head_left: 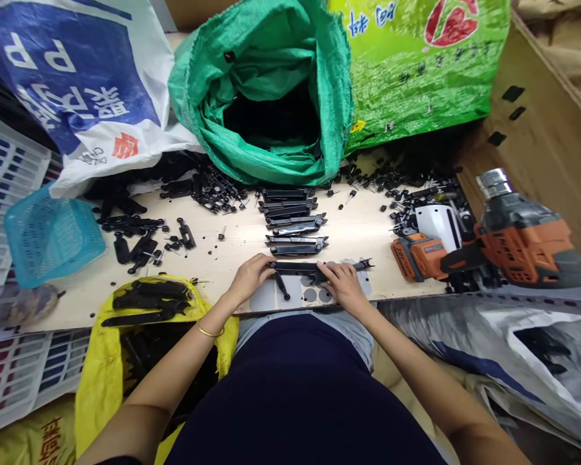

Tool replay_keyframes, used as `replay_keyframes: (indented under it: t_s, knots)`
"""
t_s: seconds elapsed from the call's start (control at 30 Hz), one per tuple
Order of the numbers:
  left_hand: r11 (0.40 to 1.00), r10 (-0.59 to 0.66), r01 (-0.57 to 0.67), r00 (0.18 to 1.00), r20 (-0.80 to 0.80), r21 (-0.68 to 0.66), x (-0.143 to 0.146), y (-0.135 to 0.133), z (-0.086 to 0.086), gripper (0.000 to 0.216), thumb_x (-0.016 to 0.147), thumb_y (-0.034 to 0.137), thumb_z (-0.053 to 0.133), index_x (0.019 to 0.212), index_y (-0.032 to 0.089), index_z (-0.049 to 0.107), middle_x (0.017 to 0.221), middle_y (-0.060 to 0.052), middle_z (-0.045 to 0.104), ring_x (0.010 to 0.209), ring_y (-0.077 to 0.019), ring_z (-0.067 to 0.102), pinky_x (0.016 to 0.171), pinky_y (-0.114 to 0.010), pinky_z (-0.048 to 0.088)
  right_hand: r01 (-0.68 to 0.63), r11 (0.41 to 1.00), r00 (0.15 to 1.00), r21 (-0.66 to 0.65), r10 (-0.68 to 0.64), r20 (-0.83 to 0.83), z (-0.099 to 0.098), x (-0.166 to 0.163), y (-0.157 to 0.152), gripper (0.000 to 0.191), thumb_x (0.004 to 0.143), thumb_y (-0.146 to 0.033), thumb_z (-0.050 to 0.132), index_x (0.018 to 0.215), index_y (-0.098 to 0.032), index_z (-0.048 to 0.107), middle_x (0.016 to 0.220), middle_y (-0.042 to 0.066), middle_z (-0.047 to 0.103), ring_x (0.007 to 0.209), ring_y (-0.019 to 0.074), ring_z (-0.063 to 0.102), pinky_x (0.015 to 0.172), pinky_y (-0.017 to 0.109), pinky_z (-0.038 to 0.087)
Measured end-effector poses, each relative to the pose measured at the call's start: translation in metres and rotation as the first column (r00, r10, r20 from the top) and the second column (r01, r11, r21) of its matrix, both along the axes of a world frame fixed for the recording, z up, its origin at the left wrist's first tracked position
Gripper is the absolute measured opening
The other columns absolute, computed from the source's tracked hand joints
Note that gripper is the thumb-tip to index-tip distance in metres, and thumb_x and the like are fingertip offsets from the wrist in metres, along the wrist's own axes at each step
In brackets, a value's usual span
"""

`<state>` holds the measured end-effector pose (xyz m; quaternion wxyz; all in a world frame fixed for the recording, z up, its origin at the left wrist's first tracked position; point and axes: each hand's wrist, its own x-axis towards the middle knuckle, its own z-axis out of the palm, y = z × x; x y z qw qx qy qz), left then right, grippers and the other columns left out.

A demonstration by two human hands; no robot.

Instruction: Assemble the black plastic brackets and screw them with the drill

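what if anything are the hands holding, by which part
A black bar: the left hand holds its left end; the right hand is on it further right, though whether gripping cannot be told.

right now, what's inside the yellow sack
Black parts lie at the far rim of the sack; others show dimly inside. The left forearm crosses the mouth, hiding what lies beneath, and the depths are too dark to tell.

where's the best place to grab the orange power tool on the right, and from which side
Probably the dark handle of the power tool, from above with the right hand: it looks slimmer than the battery and motor housing at its ends, and its top is uncovered.
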<state>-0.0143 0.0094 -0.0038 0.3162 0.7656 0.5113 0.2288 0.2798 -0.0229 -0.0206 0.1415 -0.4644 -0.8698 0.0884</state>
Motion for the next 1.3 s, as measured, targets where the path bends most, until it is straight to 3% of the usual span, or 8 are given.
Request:
replay_keyframes:
  t_s: [0.13,0.27,0.43,0.6,0.73,0.93,1.1,1.3]
  knots:
    - [0.997,-0.079,0.079,0.996,-0.041,-0.014,-0.009,0.006,0.001,0.027,0.087,0.017,0.051,0.111,0.020,0.060,0.098,-0.005,0.065,0.087,-0.0154,0.063,0.081,-0.030,0.052,-0.009,0.997,1.000,0.074,0.011,-0.025,-0.021,0.003,0.007,0.056,0.090,-0.013,0.043,0.144,-0.026,0.033,0.100,0.008,0.059,0.091,0.0218,0.045,0.087,0.037,0.035]
    - [0.955,-0.232,0.266,0.945,-0.230,0.131,-0.019,0.000,0.019,0.054,0.082,0.009,0.049,0.135,0.021,0.044,0.119,-0.010,0.059,0.112,-0.0221,0.055,0.096,-0.041,0.048,-0.011,0.998,0.999,0.058,0.013,-0.042,-0.022,0.005,0.008,0.056,0.090,-0.014,0.042,0.144,-0.025,0.034,0.097,0.008,0.059,0.091,0.0219,0.046,0.086,0.038,0.035]
    - [0.871,-0.314,0.428,0.862,-0.398,0.240,0.003,-0.011,0.046,0.076,0.075,0.020,0.068,0.141,0.014,0.032,0.138,-0.018,0.044,0.132,-0.0331,0.037,0.109,-0.055,0.033,0.076,0.997,0.988,-0.026,-0.079,-0.135,0.013,-0.009,-0.005,0.053,0.091,-0.017,0.041,0.144,-0.021,0.033,0.091,0.007,0.059,0.087,0.0206,0.051,0.085,0.036,0.035]
    - [0.833,-0.262,0.417,0.876,-0.406,0.363,0.047,0.000,0.076,0.051,0.085,0.029,0.059,0.132,0.015,0.044,0.127,-0.016,0.054,0.123,-0.0288,0.049,0.108,-0.052,0.035,0.205,0.978,0.939,-0.023,-0.203,-0.277,0.050,-0.021,-0.015,0.054,0.092,-0.020,0.041,0.145,-0.022,0.031,0.092,0.006,0.060,0.088,0.0212,0.053,0.081,0.036,0.038]
    - [0.811,-0.250,0.418,0.880,-0.404,0.409,0.070,0.008,0.095,0.042,0.090,0.020,0.047,0.131,0.015,0.044,0.124,-0.014,0.056,0.124,-0.0268,0.047,0.107,-0.049,0.037,0.260,0.964,0.902,-0.051,-0.262,-0.342,0.061,-0.007,-0.017,0.054,0.093,-0.025,0.043,0.145,-0.026,0.029,0.103,0.008,0.061,0.094,0.0219,0.055,0.082,0.037,0.040]
    - [0.745,-0.304,0.476,0.866,-0.398,0.467,0.090,-0.003,0.091,0.040,0.091,0.006,0.032,0.129,0.010,0.044,0.119,-0.015,0.058,0.119,-0.0227,0.052,0.105,-0.043,0.041,0.256,0.966,0.906,-0.031,-0.250,-0.341,0.058,0.018,-0.021,0.052,0.092,-0.029,0.045,0.143,-0.027,0.034,0.095,0.007,0.063,0.089,0.0217,0.058,0.080,0.037,0.043]
    - [0.758,-0.342,0.502,0.850,-0.401,0.416,0.096,-0.007,0.090,0.043,0.088,0.003,0.035,0.130,0.010,0.041,0.120,-0.016,0.057,0.119,-0.0224,0.052,0.104,-0.041,0.040,0.241,0.970,0.915,-0.019,-0.234,-0.330,0.053,0.026,-0.022,0.053,0.092,-0.030,0.045,0.143,-0.026,0.033,0.095,0.007,0.064,0.088,0.0219,0.058,0.078,0.037,0.044]
    - [0.743,-0.413,0.600,0.759,-0.504,0.295,0.087,0.008,0.102,0.053,0.085,0.022,0.054,0.134,0.014,0.036,0.124,-0.016,0.053,0.119,-0.0276,0.050,0.107,-0.048,0.031,0.230,0.973,0.928,0.016,-0.214,-0.304,0.060,0.014,-0.022,0.053,0.092,-0.026,0.043,0.144,-0.025,0.034,0.093,0.007,0.064,0.087,0.0215,0.057,0.078,0.036,0.041]
